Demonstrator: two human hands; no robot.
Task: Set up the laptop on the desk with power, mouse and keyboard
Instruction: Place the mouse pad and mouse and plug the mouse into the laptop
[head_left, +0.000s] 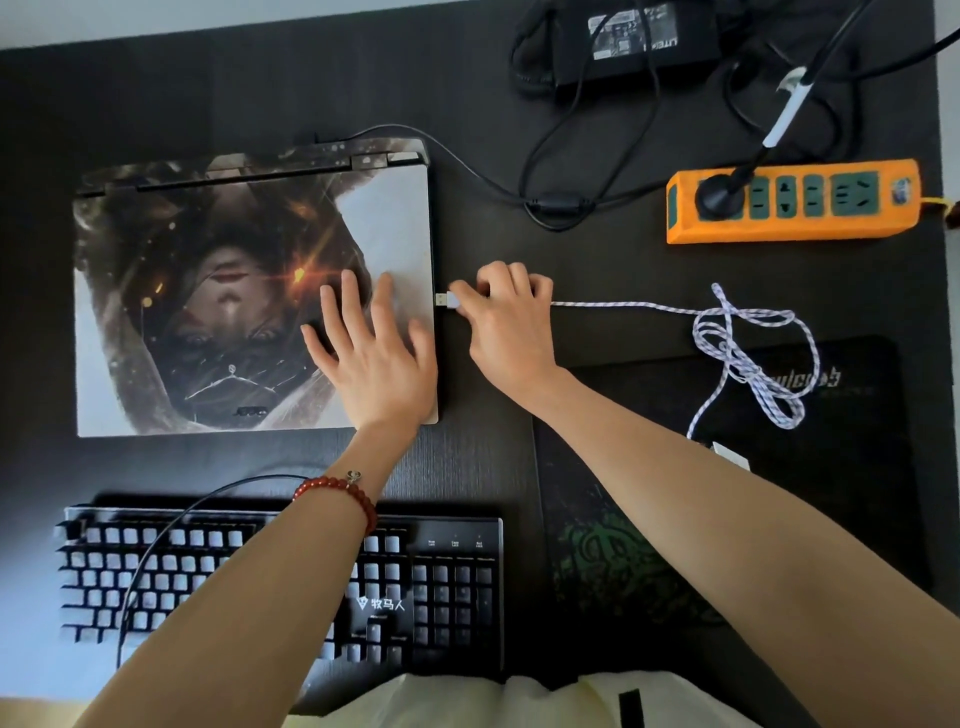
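Two hands at work near the middle of the dark desk (467, 104). Left hand (374, 358) flat on the closed laptop (208, 291), fingers spread and straight, pressing the lid near its right edge; a red bead bracelet (340, 491) on that wrist. Right hand (511, 317) just beside the laptop's right edge, fingers curled, pinching the USB plug (445, 300) of a white braided cable (748, 343); metal tip of the plug just short of the laptop's side, whether touching cannot be told. Cable running right from the hand, then looping in a loose tangle over the upper edge of a black mouse pad (779, 519) at the desk's right side; a small white piece at the cable's far end, too hidden to identify. Laptop lying closed toward the left of the desk, lid covered with a printed picture, a thin black cord (467, 171) plugged in at its rear. Cord leading toward the black power brick (634, 44) at the far edge. Orange power strip (795, 200) near the right edge, one black plug (719, 197) seated in its leftmost socket. Black keyboard (447, 587) with pale keys along the near edge, partly under the left forearm, its own dark cable (156, 540) arching over the keys.
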